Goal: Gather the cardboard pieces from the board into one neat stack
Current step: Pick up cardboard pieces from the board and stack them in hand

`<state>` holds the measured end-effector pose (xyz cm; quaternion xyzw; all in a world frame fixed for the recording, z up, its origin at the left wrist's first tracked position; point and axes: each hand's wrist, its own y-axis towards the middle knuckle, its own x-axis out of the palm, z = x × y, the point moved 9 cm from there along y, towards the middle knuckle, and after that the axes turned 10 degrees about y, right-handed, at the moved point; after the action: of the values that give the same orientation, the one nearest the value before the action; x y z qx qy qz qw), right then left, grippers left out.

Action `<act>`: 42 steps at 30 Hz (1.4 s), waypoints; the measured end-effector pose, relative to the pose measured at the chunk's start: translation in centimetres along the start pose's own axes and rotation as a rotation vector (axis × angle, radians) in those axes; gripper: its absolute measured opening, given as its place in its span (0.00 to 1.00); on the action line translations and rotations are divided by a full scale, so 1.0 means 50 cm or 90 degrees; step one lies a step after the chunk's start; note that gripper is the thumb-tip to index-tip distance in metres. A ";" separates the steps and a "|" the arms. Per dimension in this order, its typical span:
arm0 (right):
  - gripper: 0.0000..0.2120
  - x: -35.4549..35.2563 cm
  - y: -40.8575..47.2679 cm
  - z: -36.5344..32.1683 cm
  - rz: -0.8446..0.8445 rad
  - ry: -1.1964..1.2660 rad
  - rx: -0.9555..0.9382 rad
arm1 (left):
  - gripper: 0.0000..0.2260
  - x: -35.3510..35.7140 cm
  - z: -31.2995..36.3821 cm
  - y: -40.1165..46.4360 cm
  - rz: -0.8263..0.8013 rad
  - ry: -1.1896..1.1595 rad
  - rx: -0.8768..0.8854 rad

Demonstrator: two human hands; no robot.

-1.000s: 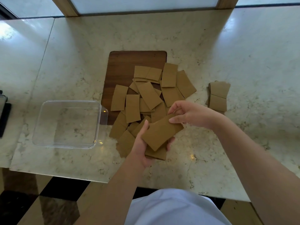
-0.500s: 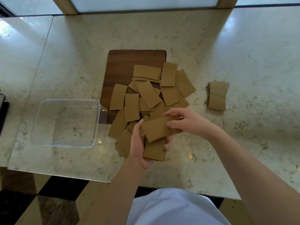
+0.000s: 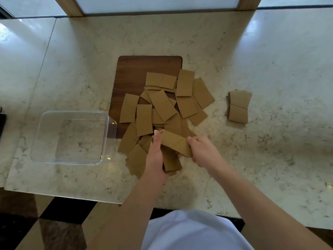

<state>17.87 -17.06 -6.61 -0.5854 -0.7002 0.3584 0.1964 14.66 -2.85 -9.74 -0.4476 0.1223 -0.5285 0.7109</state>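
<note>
Several tan cardboard pieces [image 3: 163, 105] lie scattered and overlapping on a dark wooden board [image 3: 137, 73] and spill off its right and near edges onto the marble counter. My left hand [image 3: 155, 156] holds a small bundle of pieces [image 3: 171, 162] upright near the board's near edge. My right hand [image 3: 201, 150] grips the right end of one cardboard piece [image 3: 175, 142], which lies crosswise over that bundle and touches my left thumb. The bundle's lower pieces are partly hidden by my left hand.
A clear plastic container [image 3: 72, 138] stands on the counter left of the board. A small separate stack of cardboard pieces [image 3: 238, 107] lies to the right. The counter's near edge runs just below my forearms; a window frame lines the far side.
My right hand has drawn the top cardboard piece toward me and turned it, laying it across the bundle in my left hand. Both hands shifted slightly nearer.
</note>
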 end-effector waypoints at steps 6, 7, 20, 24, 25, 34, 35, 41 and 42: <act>0.21 0.091 -0.034 0.041 -0.069 -0.048 0.016 | 0.28 -0.010 0.001 0.001 0.012 -0.050 0.021; 0.22 0.093 -0.032 0.044 -0.078 -0.065 0.010 | 0.27 -0.013 0.000 0.000 0.004 -0.061 0.020; 0.21 0.020 0.080 -0.015 0.024 -0.118 -0.040 | 0.28 -0.056 0.020 0.002 -0.011 -0.105 -0.025; 0.33 0.012 0.119 -0.066 0.190 -0.283 -0.142 | 0.27 -0.061 0.019 -0.005 -0.063 -0.156 -0.041; 0.34 0.026 0.124 -0.076 0.196 -0.339 -0.171 | 0.26 -0.056 0.018 -0.008 -0.079 -0.163 -0.049; 0.29 0.164 0.135 -0.143 -0.227 -0.767 -0.486 | 0.25 -0.062 0.020 -0.018 -0.106 -0.167 -0.082; 0.33 0.160 0.141 -0.144 -0.249 -0.844 -0.478 | 0.25 -0.066 0.020 -0.017 -0.102 -0.165 -0.083; 0.34 0.139 0.147 -0.175 -0.233 -0.992 -0.525 | 0.25 -0.088 0.013 -0.019 -0.087 -0.154 -0.085; 0.34 0.137 0.147 -0.180 -0.216 -0.994 -0.535 | 0.25 -0.091 0.013 -0.020 -0.085 -0.152 -0.086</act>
<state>27.51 -7.62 -6.99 -0.0879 -0.7844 0.3347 -0.5147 12.59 1.35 -9.98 -0.5613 0.0420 -0.5079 0.6521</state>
